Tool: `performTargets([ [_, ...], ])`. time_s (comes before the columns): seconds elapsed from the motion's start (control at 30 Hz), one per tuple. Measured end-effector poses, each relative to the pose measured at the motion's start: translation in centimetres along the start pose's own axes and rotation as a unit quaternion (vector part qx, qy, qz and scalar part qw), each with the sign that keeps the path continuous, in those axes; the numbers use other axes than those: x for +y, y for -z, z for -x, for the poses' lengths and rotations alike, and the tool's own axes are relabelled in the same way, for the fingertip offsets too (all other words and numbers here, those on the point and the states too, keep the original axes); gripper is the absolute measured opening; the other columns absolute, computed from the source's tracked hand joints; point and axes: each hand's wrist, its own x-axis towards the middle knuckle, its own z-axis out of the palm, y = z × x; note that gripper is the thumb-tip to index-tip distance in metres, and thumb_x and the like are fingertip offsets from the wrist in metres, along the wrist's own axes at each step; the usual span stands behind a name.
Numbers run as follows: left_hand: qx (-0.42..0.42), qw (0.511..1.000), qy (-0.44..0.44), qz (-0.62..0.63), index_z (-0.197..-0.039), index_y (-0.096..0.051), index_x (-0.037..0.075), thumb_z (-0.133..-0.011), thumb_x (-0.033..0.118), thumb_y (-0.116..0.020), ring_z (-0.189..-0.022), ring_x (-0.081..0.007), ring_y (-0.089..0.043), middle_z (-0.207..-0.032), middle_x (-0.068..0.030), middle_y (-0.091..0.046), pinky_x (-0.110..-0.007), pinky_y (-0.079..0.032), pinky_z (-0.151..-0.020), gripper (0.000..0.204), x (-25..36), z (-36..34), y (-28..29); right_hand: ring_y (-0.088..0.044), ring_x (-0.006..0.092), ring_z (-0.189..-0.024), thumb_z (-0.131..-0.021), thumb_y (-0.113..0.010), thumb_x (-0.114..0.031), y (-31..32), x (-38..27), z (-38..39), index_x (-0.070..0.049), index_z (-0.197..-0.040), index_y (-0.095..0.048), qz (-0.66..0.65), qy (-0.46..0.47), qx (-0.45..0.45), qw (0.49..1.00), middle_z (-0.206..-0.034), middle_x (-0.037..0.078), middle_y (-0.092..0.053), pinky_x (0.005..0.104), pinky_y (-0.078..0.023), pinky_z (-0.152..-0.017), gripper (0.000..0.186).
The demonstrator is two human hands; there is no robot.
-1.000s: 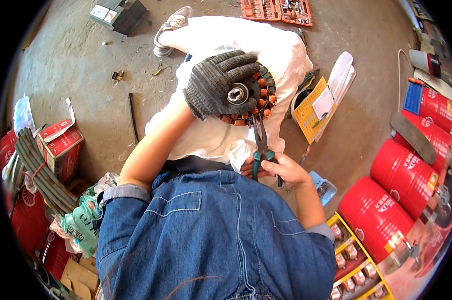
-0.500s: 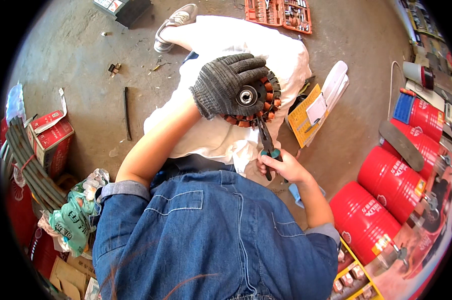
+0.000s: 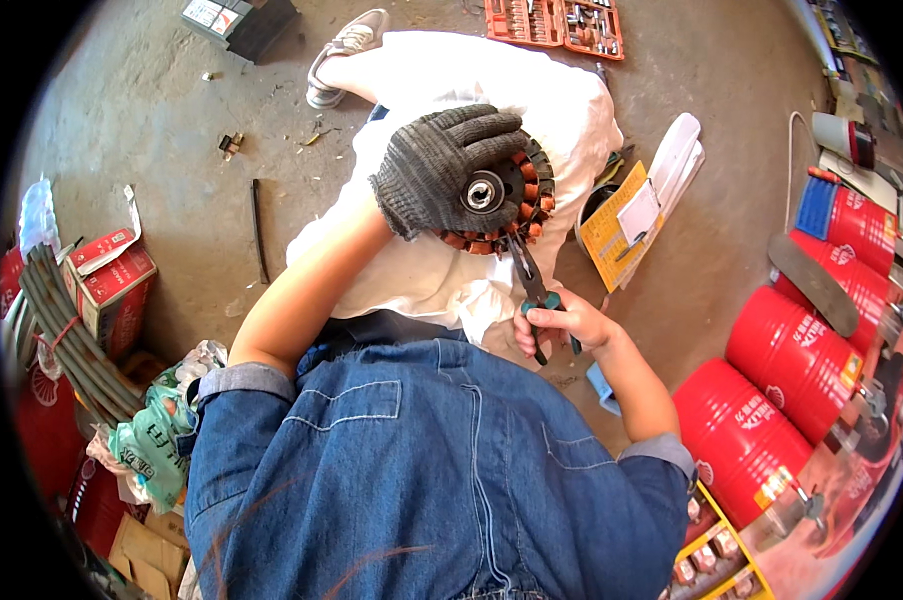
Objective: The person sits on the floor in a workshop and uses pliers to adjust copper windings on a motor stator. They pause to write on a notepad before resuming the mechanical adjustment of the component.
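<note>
My left hand (image 3: 422, 172), in a dark grey knitted glove, grips a round part with a ring of copper coils (image 3: 542, 200) and a metal bearing (image 3: 482, 192) at its centre. The fingers lie over the part's upper rim; its underside is hidden. Held in my bare right hand (image 3: 562, 322) are long-nose pliers (image 3: 527, 265) with dark teal handles, their jaws at the lower edge of the coils. Whether the jaws grip anything is too small to tell. A white cloth (image 3: 352, 270) covers my lap beneath the part.
An orange socket set (image 3: 552, 25) and dark battery (image 3: 237, 25) lie on the floor ahead. A yellow booklet (image 3: 612, 225) is right of my lap. Red drums (image 3: 732, 435) line the right side; coiled hoses (image 3: 67, 320) and a red box (image 3: 112, 285) are on the left.
My right hand and the plier handles have shifted slightly up and right, tilting the pliers. My left hand still holds the coiled part in much the same place.
</note>
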Motion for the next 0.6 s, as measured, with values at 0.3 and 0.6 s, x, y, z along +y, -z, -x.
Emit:
performTargets([
  [0.3,-0.02,1.0,0.022,0.0,-0.123,-0.062,0.012,-0.067,0.042,-0.078,-0.116,-0.0323,-0.06,-0.131,-0.0131,-0.06,-0.042,-0.05,-0.1,0.066,-0.1,0.3,-0.2,-0.059,0.0219,-0.082,-0.096,-0.059,-0.034,1.4,1.1,-1.0,0.0,-0.092,-0.056,-0.11,0.01,-0.142,0.984,-0.085,0.01,-0.058,0.0387,-0.051,-0.075,0.034],
  [0.6,0.011,1.0,0.005,0.009,-0.117,-0.065,0.007,-0.069,0.04,-0.08,-0.107,-0.0355,-0.064,-0.123,-0.0165,-0.063,-0.043,-0.053,-0.092,0.06,0.1,0.0,-0.1,-0.061,0.0296,-0.113,-0.097,-0.06,-0.029,-0.8,2.2,0.2,0.005,-0.128,-0.051,-0.035,0.043,-0.09,0.994,-0.123,0.017,-0.061,0.0426,-0.049,-0.099,0.047],
])
